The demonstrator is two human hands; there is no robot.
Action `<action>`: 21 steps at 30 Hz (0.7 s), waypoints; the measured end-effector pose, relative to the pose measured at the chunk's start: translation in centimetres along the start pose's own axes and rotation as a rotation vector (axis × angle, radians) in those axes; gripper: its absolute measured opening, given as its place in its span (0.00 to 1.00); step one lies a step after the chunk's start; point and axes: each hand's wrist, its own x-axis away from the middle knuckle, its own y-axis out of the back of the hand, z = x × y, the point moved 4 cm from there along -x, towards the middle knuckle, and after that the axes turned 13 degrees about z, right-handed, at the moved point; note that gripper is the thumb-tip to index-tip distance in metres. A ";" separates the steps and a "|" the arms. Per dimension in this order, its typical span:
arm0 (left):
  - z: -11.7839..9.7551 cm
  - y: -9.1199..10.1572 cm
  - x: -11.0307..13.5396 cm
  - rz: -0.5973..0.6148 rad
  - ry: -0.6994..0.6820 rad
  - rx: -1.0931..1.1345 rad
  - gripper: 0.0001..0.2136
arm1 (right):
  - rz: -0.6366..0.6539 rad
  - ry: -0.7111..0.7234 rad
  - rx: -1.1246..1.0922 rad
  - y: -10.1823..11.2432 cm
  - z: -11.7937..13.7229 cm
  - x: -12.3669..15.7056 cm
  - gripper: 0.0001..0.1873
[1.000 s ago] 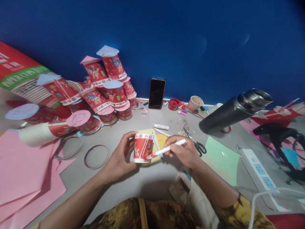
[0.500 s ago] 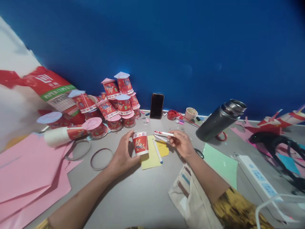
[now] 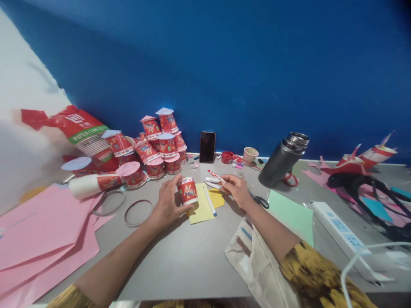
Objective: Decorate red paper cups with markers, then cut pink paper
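Observation:
My left hand (image 3: 168, 200) is curled round the left side of a small red patterned paper cup (image 3: 188, 191), its mouth facing up and slightly tilted. Pinched in the fingers of my right hand (image 3: 236, 189) is a slim red-and-white pen-like piece (image 3: 215, 175); its exact kind is unclear. Just beneath it lies a white marker (image 3: 213, 180), partly covered by that hand. A blue-tipped white marker (image 3: 210, 202) rests on a yellow paper sheet (image 3: 199, 214) between my hands. Black-handled scissors (image 3: 260, 200) show beside my right wrist, their blades hidden.
Stacked red cups with paper tops (image 3: 167, 146) stand left, before a paper-cup bag (image 3: 86, 132). Pink sheets (image 3: 41, 231) cover the left side. A phone (image 3: 207, 147), dark flask (image 3: 282, 160), green sheet (image 3: 292, 218), power strip (image 3: 340, 235) and cloth pouch (image 3: 253, 256) surround my hands.
The camera view has shifted a little. The slim red-and-white piece is now tilted, its far tip raised, and my right hand has turned slightly. My left hand keeps hold of the paper cup.

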 end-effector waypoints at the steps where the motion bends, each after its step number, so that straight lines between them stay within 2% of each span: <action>1: 0.2 -0.1 0.0 0.009 0.006 -0.005 0.45 | -0.018 0.014 0.038 0.1 0.1 0.0 0.18; 5: 0.6 -0.4 0.0 0.060 -0.004 -0.032 0.43 | -0.066 0.049 0.181 0.2 0.3 0.2 0.16; 10: 0.6 -0.6 0.3 0.101 0.038 -0.057 0.46 | -0.042 0.073 0.291 0.0 0.5 0.5 0.16; 18: 1.3 -0.5 0.5 0.096 0.143 -0.006 0.50 | -0.045 0.106 0.312 -0.4 0.2 0.2 0.21; 21: 1.2 -0.3 0.4 0.084 0.154 0.020 0.47 | -0.037 0.109 0.298 -0.7 0.2 0.4 0.20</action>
